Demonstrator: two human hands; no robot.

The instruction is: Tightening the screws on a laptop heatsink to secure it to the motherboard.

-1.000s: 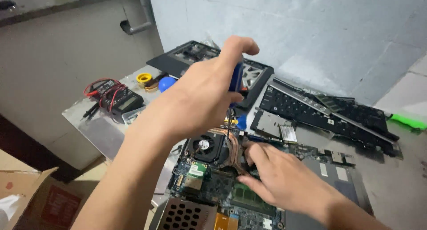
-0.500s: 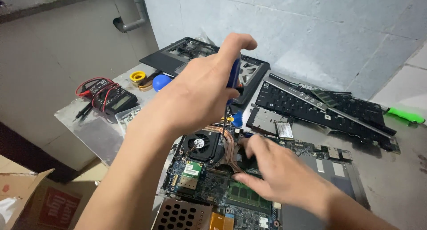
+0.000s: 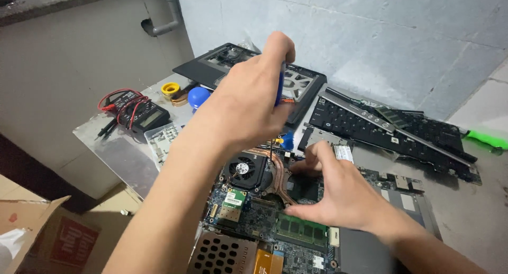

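Observation:
An opened laptop base lies in front of me, its green circuit board (image 3: 248, 221) bare, with a round black fan (image 3: 242, 168) and copper heat pipes (image 3: 276, 180) on it. My left hand (image 3: 243, 102) grips a blue-handled screwdriver (image 3: 279, 86) upright, and its thin shaft comes down on the board beside the fan. My right hand (image 3: 338, 192) rests on the board to the right of the pipes, fingers spread around the dark chip area, thumb near a green memory stick (image 3: 300, 230).
A detached black keyboard (image 3: 391, 131) lies at the right, a black laptop cover (image 3: 248, 70) behind my hands. A multimeter with red leads (image 3: 140, 112), a yellow roll (image 3: 170, 88) and a blue ball-shaped thing (image 3: 198, 95) sit at the left. A cardboard box (image 3: 37, 237) stands below the table's edge.
Both hands have stayed on the board, the left still holding the screwdriver upright near the fan. My view has shifted slightly; nothing was let go.

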